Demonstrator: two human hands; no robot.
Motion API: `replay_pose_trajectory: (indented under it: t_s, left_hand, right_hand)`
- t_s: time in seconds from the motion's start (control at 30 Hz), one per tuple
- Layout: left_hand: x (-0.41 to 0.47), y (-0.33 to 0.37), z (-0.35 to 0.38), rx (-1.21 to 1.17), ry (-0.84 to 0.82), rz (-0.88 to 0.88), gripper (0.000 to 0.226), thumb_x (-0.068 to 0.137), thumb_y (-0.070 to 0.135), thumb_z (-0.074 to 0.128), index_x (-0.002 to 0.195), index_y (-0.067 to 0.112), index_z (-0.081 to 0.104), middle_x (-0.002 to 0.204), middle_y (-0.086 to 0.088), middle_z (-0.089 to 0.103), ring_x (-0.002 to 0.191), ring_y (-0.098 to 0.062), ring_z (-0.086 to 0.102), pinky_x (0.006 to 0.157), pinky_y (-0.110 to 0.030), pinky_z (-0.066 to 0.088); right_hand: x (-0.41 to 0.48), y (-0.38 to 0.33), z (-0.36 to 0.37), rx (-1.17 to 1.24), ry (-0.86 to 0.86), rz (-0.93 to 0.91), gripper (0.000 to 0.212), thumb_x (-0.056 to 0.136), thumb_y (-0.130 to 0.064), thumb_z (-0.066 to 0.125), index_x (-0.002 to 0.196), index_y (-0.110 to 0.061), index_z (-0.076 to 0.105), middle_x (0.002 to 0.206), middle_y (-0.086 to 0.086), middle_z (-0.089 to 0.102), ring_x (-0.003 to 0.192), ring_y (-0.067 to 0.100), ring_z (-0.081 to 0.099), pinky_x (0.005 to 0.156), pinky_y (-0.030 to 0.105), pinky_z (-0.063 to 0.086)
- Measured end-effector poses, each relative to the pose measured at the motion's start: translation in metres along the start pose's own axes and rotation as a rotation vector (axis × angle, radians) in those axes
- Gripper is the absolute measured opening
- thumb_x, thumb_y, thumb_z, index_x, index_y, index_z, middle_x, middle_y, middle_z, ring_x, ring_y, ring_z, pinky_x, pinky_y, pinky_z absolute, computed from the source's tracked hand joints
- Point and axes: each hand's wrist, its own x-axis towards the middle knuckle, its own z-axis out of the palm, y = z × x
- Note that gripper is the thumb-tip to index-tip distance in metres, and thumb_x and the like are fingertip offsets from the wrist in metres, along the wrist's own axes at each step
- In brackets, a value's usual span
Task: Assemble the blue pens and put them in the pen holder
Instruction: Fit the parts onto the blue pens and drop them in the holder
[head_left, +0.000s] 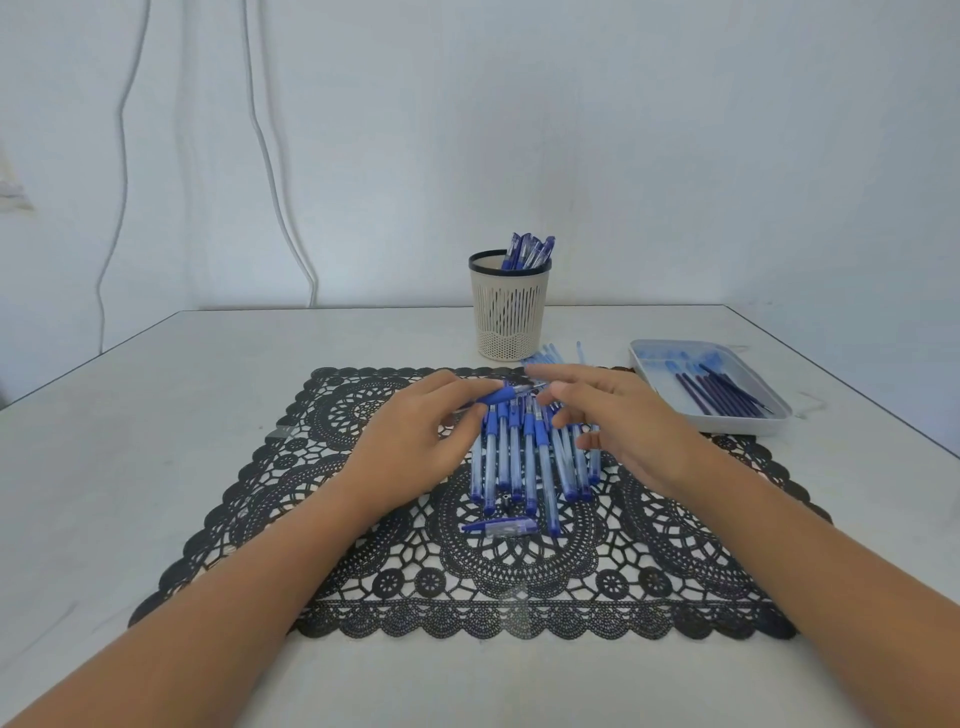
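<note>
Left hand (415, 441) pinches a blue pen (497, 396), right hand (628, 431) spread loosely over pen barrels (519, 462)

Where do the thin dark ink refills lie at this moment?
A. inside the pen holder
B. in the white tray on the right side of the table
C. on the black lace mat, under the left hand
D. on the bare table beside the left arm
B: the dark refills lie side by side in the white tray, while the pen holder shows capped blue pens.
</note>
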Motion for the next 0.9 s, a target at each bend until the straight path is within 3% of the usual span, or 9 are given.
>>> replay_pose_trajectory:
  t_s: [0.07, 0.17, 0.27, 0.37, 0.6, 0.7, 0.9]
  left_hand:
    - [0.0, -0.001, -0.001, -0.005, 0.003, -0.028, 0.032, 0.09, 0.03, 0.047, 0.117, 0.022, 0.062, 0.091, 0.013, 0.06, 0.082, 0.002, 0.053, 0.073, -0.007, 0.04]
    - [0.0, -0.004, -0.002, -0.021, 0.02, -0.086, 0.031, 0.089, 0.024, 0.049, 0.116, 0.02, 0.063, 0.086, 0.014, 0.059, 0.08, 0.002, 0.053, 0.071, -0.005, 0.037]
    - [0.001, -0.007, -0.002, -0.015, 0.046, -0.132, 0.031, 0.087, 0.026, 0.048, 0.114, 0.02, 0.064, 0.081, 0.012, 0.059, 0.076, -0.004, 0.052, 0.068, -0.008, 0.036]
    - [0.0, -0.008, -0.002, -0.014, 0.041, -0.143, 0.032, 0.087, 0.026, 0.048, 0.114, 0.02, 0.064, 0.08, 0.01, 0.059, 0.074, -0.006, 0.051, 0.066, -0.009, 0.036]
    - [-0.001, -0.008, -0.001, -0.029, 0.009, -0.148, 0.032, 0.087, 0.028, 0.048, 0.116, 0.024, 0.062, 0.087, 0.008, 0.062, 0.077, -0.006, 0.054, 0.07, -0.015, 0.041]
    - [-0.001, -0.008, -0.002, -0.036, 0.005, -0.149, 0.032, 0.087, 0.028, 0.048, 0.116, 0.025, 0.062, 0.088, 0.008, 0.063, 0.078, -0.006, 0.056, 0.071, -0.019, 0.044]
    - [-0.001, -0.007, -0.001, -0.051, -0.013, -0.126, 0.031, 0.088, 0.026, 0.049, 0.117, 0.025, 0.062, 0.088, 0.008, 0.063, 0.079, -0.006, 0.055, 0.072, -0.017, 0.043]
  right_hand:
    - [0.002, 0.0, 0.001, -0.014, 0.041, 0.023, 0.026, 0.096, -0.021, 0.047, 0.117, -0.031, 0.059, 0.091, -0.006, 0.063, 0.074, 0.007, 0.056, 0.064, 0.024, 0.043]
    - [-0.001, -0.004, -0.001, -0.206, 0.063, -0.015, 0.013, 0.095, -0.023, 0.048, 0.098, -0.028, 0.059, 0.083, -0.006, 0.061, 0.069, 0.006, 0.055, 0.063, 0.02, 0.041]
    - [-0.01, -0.012, 0.001, -0.528, -0.132, -0.142, 0.008, 0.09, -0.029, 0.055, 0.092, -0.03, 0.063, 0.086, -0.008, 0.062, 0.078, 0.006, 0.058, 0.068, 0.015, 0.044]
    - [-0.016, -0.016, 0.013, -0.661, -0.301, -0.217, 0.009, 0.087, -0.03, 0.06, 0.093, -0.033, 0.067, 0.09, -0.01, 0.059, 0.079, 0.002, 0.055, 0.07, 0.012, 0.042]
    - [-0.018, -0.009, 0.026, -0.792, -0.352, -0.274, 0.012, 0.088, -0.029, 0.06, 0.095, -0.026, 0.07, 0.091, -0.011, 0.054, 0.074, -0.004, 0.049, 0.074, 0.011, 0.039]
    - [-0.016, -0.01, 0.025, -0.679, -0.252, -0.253, 0.009, 0.088, -0.026, 0.059, 0.093, -0.025, 0.066, 0.084, -0.016, 0.06, 0.075, -0.005, 0.054, 0.069, 0.004, 0.043]
    - [-0.004, -0.008, 0.004, -0.247, 0.212, -0.163, 0.014, 0.086, -0.018, 0.063, 0.083, -0.032, 0.063, 0.08, -0.008, 0.068, 0.073, 0.001, 0.061, 0.064, 0.01, 0.044]
